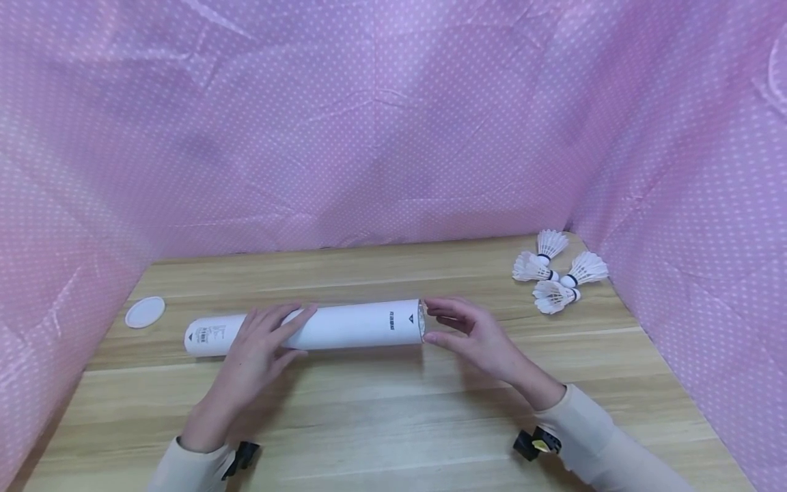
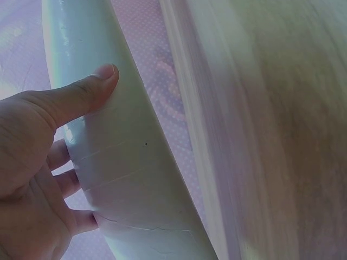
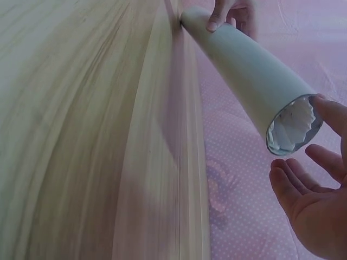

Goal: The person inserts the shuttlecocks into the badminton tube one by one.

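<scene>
Here's the left hand [image 1: 258, 348], laid over the left half of a long white tube [image 1: 363, 326] and holding it, thumb on the near side, fingers reaching round the far side. Across at the right end, the right hand [image 1: 470, 335] sits with fingers and thumb parted in a loose, fairly wide curve around the tube's open mouth. The fingertips are right up by the rim; whether any of them touches it, I can't tell.

The tube lies crosswise in front of the person, left of the right hand. Look into that mouth from the right wrist: a scalloped ring of white feathers [image 3: 293, 127] sits inside, just within the rim. Small black print and a dark triangle mark the right end; more print, a line drawing and another triangle mark the left. Underneath is the pale wood-grain surface [image 1: 369, 424]; can't tell whether the tube's whole length rests on it.

Back along the arms now: 2 cream sleeves [image 1: 590, 424], with a small black device [image 1: 535, 443] by each wrist, the right bearing a yellow patch.

Farther out, a round white lid [image 1: 145, 312] lies flat beyond the tube's left end, apart from it. Over at the far right corner, 4 white shuttlecocks [image 1: 555, 296] lie in a close cluster, dark bands round their white bases. And behind it all, pink cloth [image 1: 369, 137] with white dots hangs along the back and sides.
</scene>
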Tool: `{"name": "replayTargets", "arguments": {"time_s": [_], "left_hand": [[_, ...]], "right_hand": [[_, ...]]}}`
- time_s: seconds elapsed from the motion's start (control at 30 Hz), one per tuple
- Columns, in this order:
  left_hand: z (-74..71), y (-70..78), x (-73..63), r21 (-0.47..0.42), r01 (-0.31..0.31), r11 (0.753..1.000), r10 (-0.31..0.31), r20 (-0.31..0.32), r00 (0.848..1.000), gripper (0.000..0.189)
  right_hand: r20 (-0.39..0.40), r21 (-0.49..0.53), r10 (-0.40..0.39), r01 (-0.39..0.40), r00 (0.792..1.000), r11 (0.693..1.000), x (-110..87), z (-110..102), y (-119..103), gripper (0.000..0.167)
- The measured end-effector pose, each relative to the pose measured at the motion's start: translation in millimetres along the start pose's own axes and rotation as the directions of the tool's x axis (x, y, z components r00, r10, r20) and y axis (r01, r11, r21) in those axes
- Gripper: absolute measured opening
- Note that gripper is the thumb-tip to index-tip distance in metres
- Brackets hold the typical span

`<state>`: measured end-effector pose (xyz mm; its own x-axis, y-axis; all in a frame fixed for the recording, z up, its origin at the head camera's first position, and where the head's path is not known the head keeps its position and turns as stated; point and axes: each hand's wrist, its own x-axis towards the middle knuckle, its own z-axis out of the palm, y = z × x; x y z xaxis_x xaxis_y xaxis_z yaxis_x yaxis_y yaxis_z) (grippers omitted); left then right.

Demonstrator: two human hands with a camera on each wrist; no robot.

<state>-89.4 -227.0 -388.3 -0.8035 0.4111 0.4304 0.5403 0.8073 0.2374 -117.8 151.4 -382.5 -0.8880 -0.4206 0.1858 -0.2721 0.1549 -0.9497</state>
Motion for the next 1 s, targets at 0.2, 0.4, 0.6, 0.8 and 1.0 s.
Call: {"name": "replayTargets", "arguments": {"time_s": [0.2, 0.4, 0.6, 0.8, 1.0], "left_hand": [[0.2, -1.3, -1.0, 0.005, -0.003, 1.000, 0.003, -0.001, 1.000, 0.088], [0.3, -2.1, -1.0, 0.005, -0.007, 1.000, 0.007, -0.004, 1.000, 0.087], [0.6, -2.6, -1.4, 0.007, -0.002, 1.000, 0.002, 0.004, 1.000, 0.086], [0.6, -2.3, -2.2, 0.008, 0.002, 1.000, -0.002, 0.010, 1.000, 0.085], [0.5, -2.5, -2.3, 0.003, -0.009, 1.000, 0.009, 0.004, 1.000, 0.086]], "right_hand": [[-0.020, -0.048, 0.002, -0.002, 1.000, 0.999, -4.4, -11.7, 2.2, 0.052], [-0.055, -0.117, -0.011, 0.005, 0.998, 0.993, -9.8, -30.6, 9.4, 0.051], [-0.097, -0.216, -0.067, 0.044, 0.993, 0.975, -15.1, -55.3, 17.4, 0.046], [-0.093, -0.457, -0.217, 0.152, 0.972, 0.876, -19.3, -82.4, 23.5, 0.044], [0.003, -0.743, -0.388, 0.262, 0.922, 0.616, -23.9, -108.2, 31.7, 0.052]]}}
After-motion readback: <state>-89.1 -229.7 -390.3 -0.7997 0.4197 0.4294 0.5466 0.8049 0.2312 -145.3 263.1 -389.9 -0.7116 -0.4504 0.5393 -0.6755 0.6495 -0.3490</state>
